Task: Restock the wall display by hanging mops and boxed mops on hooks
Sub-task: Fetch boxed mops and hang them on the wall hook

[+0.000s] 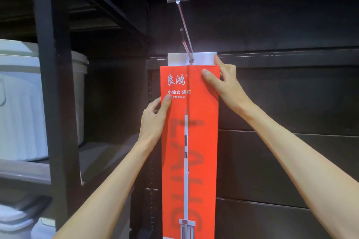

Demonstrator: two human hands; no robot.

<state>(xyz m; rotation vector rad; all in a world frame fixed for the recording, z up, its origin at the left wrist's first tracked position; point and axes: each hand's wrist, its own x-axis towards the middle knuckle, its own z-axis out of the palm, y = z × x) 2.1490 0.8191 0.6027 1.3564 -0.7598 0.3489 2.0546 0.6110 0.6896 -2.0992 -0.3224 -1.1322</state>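
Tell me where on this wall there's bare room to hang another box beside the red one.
Bare dark wall panel runs right of the red box, past the right hand. Left is crowded: the left hand grips the box edge, a narrow strip of wall, then the black shelf post and white buckets. The hook is taken.

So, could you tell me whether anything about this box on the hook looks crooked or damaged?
Nothing stands out. The red box hangs straight, its white tab threaded on the hook. Both hands, left and right, hold its edges; no dents or tears show.
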